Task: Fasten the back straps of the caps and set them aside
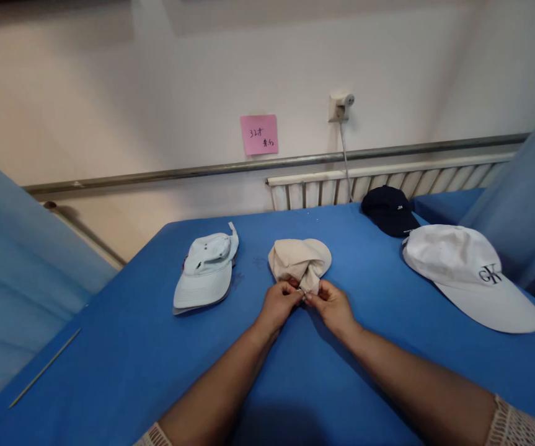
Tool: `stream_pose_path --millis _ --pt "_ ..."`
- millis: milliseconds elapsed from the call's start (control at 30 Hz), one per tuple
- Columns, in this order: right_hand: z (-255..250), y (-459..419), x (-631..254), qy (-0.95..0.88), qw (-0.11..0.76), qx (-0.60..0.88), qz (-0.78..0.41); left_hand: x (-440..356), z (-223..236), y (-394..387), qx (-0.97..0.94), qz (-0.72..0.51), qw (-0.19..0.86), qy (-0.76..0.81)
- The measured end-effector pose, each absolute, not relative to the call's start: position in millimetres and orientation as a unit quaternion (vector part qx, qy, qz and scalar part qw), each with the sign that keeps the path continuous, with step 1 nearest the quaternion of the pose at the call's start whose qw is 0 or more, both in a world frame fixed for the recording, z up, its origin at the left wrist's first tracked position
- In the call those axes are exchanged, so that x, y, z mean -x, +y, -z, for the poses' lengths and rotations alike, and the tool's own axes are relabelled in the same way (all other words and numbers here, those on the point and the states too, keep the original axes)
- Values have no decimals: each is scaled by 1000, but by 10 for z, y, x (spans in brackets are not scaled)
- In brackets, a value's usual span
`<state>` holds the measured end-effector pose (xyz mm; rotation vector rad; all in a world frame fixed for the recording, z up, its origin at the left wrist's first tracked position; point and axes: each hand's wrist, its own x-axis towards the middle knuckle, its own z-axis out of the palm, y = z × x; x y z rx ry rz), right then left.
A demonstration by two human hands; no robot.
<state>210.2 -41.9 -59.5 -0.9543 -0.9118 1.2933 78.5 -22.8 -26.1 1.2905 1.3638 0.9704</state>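
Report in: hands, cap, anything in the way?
Left hand and right hand both pinching beige cap at its near edge. Light blue cap off to the left, nothing blocking.

Off-white wall (174, 93) at the far side, shadowed in patches. Pink note (259, 134) with handwriting was stuck on it; to the note's right, a wall socket (338, 108) had a plug in, cord hanging down. Metal rail (193, 172) ran across below both. Pale radiator (311, 193) sat under the rail, right half. Blue-covered table (132, 371) filled the near area. Light blue curtains hung left (11, 266) and right (522, 204). Lighting was soft and dim.
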Motion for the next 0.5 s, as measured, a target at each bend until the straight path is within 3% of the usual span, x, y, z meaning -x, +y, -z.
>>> stream_pose_path --millis 233,500 --pt "571 -440 -2087 -379 609 416 -558 -713 205 -222 -512 -402 571 500" --pt "511 -482 -2073 -385 609 431 -543 -708 194 -215 -508 -391 573 510"
